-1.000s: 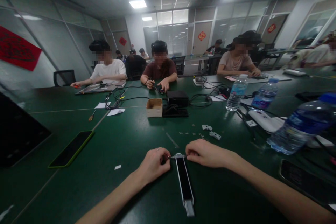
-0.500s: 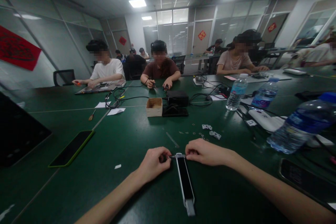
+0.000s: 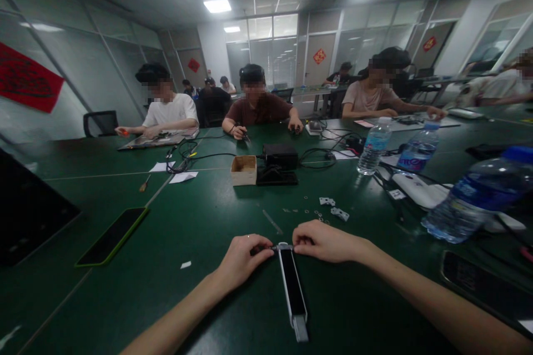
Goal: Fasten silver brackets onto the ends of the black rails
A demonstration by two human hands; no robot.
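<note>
A long narrow device [image 3: 293, 283] with a black face and pale edges lies on the green table [image 3: 200, 310], a light grey piece at its near end. At its far end, my left hand [image 3: 245, 258] pinches a small dark part that points at the device's left corner. My right hand [image 3: 318, 241] has its fingers curled against the right corner of the same end; what they hold, if anything, is hidden. Beyond my right hand lie two small metal plates [image 3: 340, 213] and several tiny rings.
A green-edged phone [image 3: 112, 237] lies at left, another phone [image 3: 478, 283] at right. An open box [image 3: 244, 171] and a black device [image 3: 280, 156] stand ahead. Bottles [image 3: 474, 194] and cables crowd the right. People sit across the table.
My left fingers have straightened and shifted slightly right, toward the device's end. My right hand has barely moved. Across the table, one person's hand has moved right.
</note>
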